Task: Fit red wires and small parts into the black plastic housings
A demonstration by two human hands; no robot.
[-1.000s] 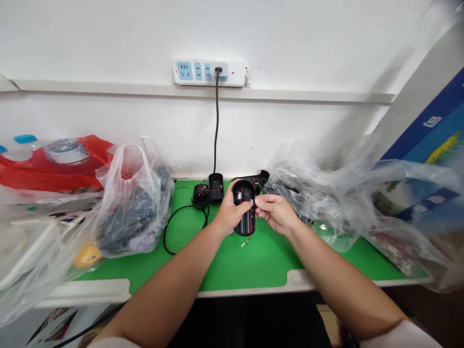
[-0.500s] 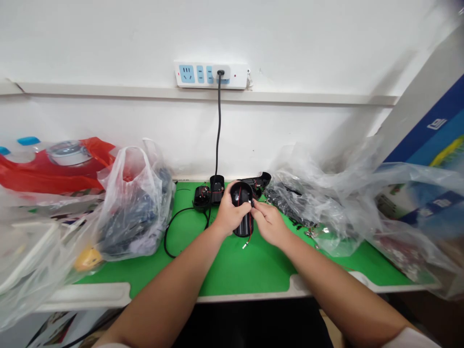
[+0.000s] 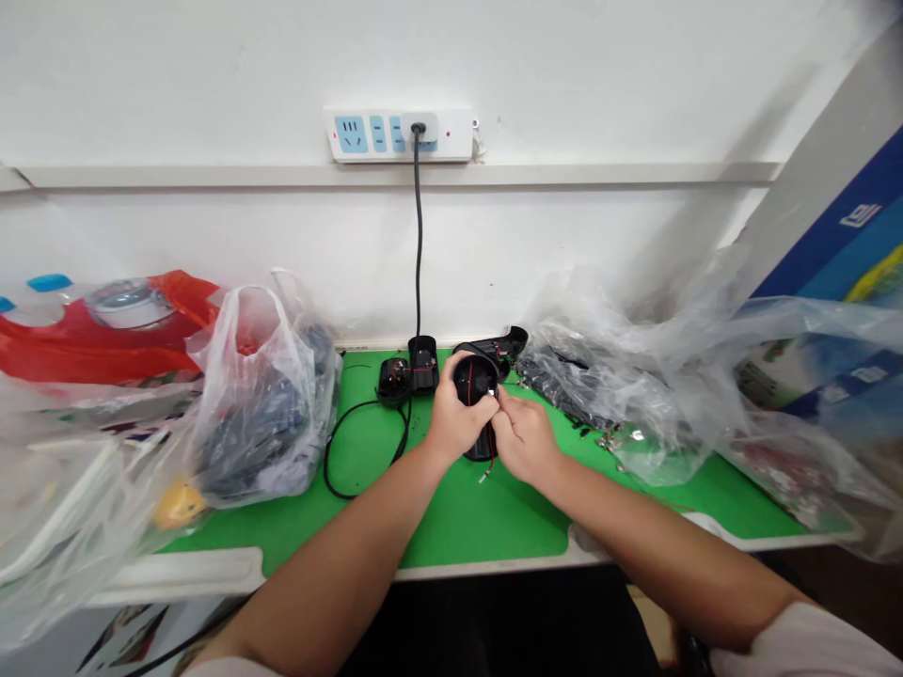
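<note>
My left hand [image 3: 455, 420] grips a black cylindrical housing [image 3: 475, 380], its open end facing up toward me. Thin red wires [image 3: 488, 449] run along the housing and stick out below it, ending in a small metal tip. My right hand [image 3: 523, 437] presses in from the right, its fingertips pinching at the housing's rim beside the wires. Both hands hide most of the housing's body. Behind them lie two small black housing parts [image 3: 393, 379] with red wiring, and a curved black piece [image 3: 509, 340].
A black cable [image 3: 359, 414] loops over the green work mat [image 3: 466, 527] and climbs the wall to a white power strip [image 3: 399, 134]. Bulging plastic bags [image 3: 254, 404] stand left and right, with small metal parts [image 3: 612, 440] near the right one. The mat's front edge lies below my forearms.
My right hand has moved in closer and lower against the housing, covering more of its lower body. The view has shifted slightly.
</note>
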